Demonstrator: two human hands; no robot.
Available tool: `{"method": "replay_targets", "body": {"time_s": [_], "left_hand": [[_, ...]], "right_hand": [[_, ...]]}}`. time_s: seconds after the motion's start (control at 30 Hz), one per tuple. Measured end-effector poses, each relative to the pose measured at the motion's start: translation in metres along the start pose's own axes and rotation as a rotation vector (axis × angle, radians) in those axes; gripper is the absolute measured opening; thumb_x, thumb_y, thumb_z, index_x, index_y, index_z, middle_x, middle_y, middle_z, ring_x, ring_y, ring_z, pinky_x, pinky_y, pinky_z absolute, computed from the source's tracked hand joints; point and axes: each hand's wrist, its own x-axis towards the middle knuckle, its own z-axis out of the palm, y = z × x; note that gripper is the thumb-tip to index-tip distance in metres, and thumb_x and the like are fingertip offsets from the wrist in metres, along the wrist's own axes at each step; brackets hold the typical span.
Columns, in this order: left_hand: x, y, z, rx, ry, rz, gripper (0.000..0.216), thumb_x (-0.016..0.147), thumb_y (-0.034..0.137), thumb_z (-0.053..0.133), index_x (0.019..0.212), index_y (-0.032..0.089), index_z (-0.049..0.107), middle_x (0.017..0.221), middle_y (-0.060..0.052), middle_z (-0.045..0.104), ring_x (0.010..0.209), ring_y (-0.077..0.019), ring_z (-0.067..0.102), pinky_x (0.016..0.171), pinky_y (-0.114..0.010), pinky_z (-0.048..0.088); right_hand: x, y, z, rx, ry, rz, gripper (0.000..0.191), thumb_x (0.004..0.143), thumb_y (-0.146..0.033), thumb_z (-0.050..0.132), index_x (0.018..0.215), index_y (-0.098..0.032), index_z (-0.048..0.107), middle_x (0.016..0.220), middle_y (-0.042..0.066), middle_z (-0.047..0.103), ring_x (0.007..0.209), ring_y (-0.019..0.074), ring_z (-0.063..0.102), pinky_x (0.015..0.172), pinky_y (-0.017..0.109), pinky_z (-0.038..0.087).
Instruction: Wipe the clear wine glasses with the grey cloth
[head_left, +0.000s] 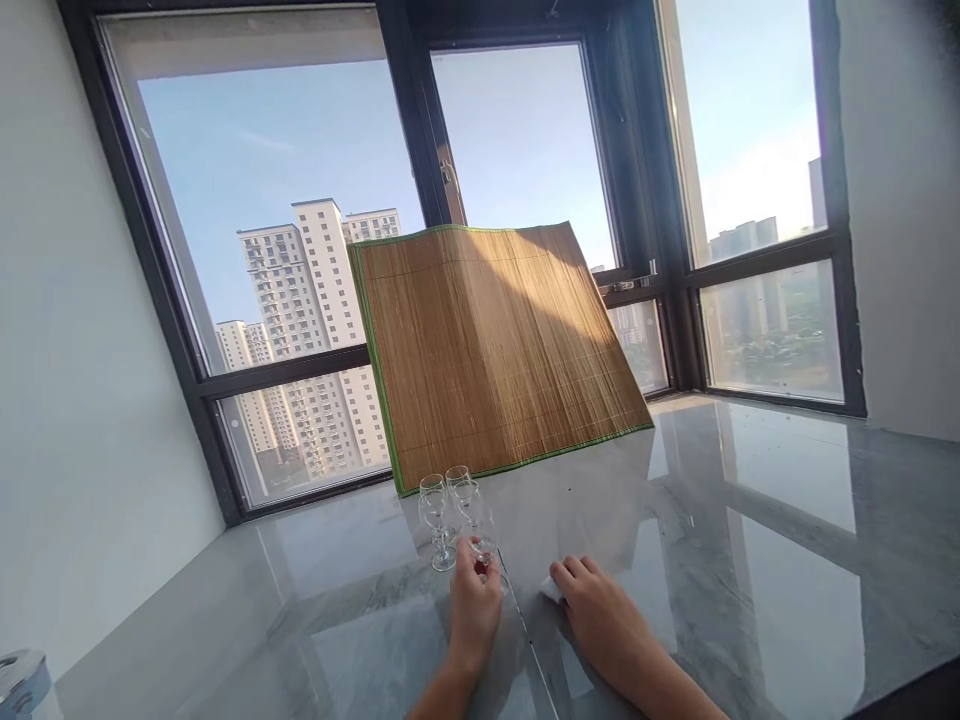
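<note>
My left hand (pixel 475 605) is closed around the lower part of a small clear stemmed glass (pixel 484 528), and a bit of red shows between the fingers. Just beyond it, two more stemmed glasses, a left one (pixel 433 505) and a right one (pixel 462 487), stand upright close together on the grey marble-look surface (pixel 360 640). To the right, my right hand (pixel 596 610) rests low over the surface, its fingers curled over a small white wad (pixel 553 590) that looks like tissue or cloth. Most of this wad is hidden under the hand.
Behind the glasses a bamboo mat (pixel 495 350) with green edging leans against the window. Dark window frames (pixel 675 200) surround the ledge, with a white wall (pixel 90 300) on the left. A round white-and-blue object (pixel 22 680) is partly visible at bottom left.
</note>
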Motion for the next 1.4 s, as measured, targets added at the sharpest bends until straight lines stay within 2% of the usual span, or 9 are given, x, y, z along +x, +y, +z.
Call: {"method": "replay_targets", "body": {"time_s": [0.1,0.23,0.47,0.57,0.67,0.83,1.1,1.27,1.4], "left_hand": [[0.0,0.0,0.001,0.031,-0.08,0.063,0.037,0.087,0.041,0.051,0.116,0.019,0.055,0.073,0.0,0.065,0.067,-0.0184,0.062,0.069,-0.028,0.047],[0.001,0.003,-0.001,0.183,-0.043,0.12,0.047,0.087,0.038,0.053,0.127,0.015,0.06,0.073,-0.001,0.066,0.068,-0.0194,0.061,0.07,-0.03,0.046],[0.004,0.008,-0.008,0.476,-0.075,0.316,0.05,0.079,0.007,0.048,0.119,0.026,0.07,0.103,-0.006,0.075,0.1,-0.0262,0.067,0.092,-0.04,0.045],[0.006,0.01,-0.014,0.576,-0.08,0.358,0.049,0.077,0.006,0.052,0.119,0.026,0.07,0.092,-0.005,0.074,0.093,-0.0268,0.067,0.091,-0.042,0.044],[0.007,0.012,-0.015,0.627,-0.1,0.377,0.056,0.077,0.005,0.051,0.126,0.026,0.066,0.099,-0.006,0.074,0.096,-0.0256,0.066,0.095,-0.042,0.043],[0.006,0.016,-0.015,0.691,-0.148,0.383,0.056,0.078,0.008,0.051,0.127,0.029,0.067,0.102,-0.005,0.074,0.099,-0.0264,0.063,0.094,-0.041,0.043],[0.009,0.024,-0.026,0.807,-0.105,0.363,0.055,0.078,0.006,0.049,0.123,0.029,0.07,0.099,-0.005,0.072,0.102,-0.0266,0.06,0.092,-0.038,0.042],[0.006,0.028,-0.024,0.812,-0.127,0.367,0.054,0.079,0.006,0.046,0.123,0.027,0.07,0.099,-0.005,0.071,0.101,-0.0268,0.06,0.093,-0.038,0.041],[0.004,0.031,-0.021,0.804,-0.132,0.361,0.054,0.081,0.006,0.044,0.123,0.027,0.07,0.099,-0.005,0.071,0.101,-0.0266,0.06,0.093,-0.038,0.041]], "right_hand": [[0.0,-0.004,0.0,0.048,0.084,-0.057,0.044,0.081,0.002,0.038,0.11,-0.021,0.062,0.114,0.009,0.065,0.096,0.0214,0.065,0.075,0.029,0.047],[0.002,-0.012,0.002,0.108,0.191,-0.202,0.061,0.075,0.004,0.04,0.13,-0.021,0.049,0.119,0.009,0.064,0.099,0.0215,0.065,0.075,0.029,0.049],[0.046,-0.037,-0.007,0.149,0.343,-0.356,0.055,0.071,0.002,0.042,0.121,-0.021,0.047,0.109,0.008,0.068,0.097,0.0218,0.064,0.072,0.028,0.048],[0.072,-0.029,-0.006,0.303,0.447,-0.235,0.047,0.075,-0.004,0.043,0.118,-0.022,0.046,0.108,0.008,0.069,0.094,0.0216,0.066,0.074,0.03,0.048],[0.085,-0.008,0.002,0.509,0.553,0.023,0.04,0.076,-0.011,0.044,0.114,-0.023,0.045,0.098,0.006,0.07,0.085,0.0214,0.067,0.072,0.031,0.047],[0.078,0.01,0.008,0.823,0.475,0.031,0.023,0.072,-0.025,0.057,0.092,-0.024,0.046,0.077,-0.001,0.063,0.072,0.0187,0.061,0.07,0.03,0.045],[0.067,-0.008,0.002,1.144,0.131,0.012,0.025,0.062,-0.024,0.06,0.086,-0.022,0.051,0.064,-0.007,0.047,0.061,0.0126,0.043,0.057,0.025,0.034],[0.07,-0.006,-0.003,1.2,0.204,0.116,0.037,0.082,-0.054,0.046,0.086,-0.021,0.062,0.071,0.0,0.054,0.069,0.0174,0.05,0.066,0.03,0.041],[0.076,-0.004,0.004,1.105,0.296,0.18,0.028,0.078,-0.045,0.047,0.084,-0.021,0.06,0.06,-0.003,0.048,0.057,0.0154,0.045,0.058,0.029,0.038]]}}
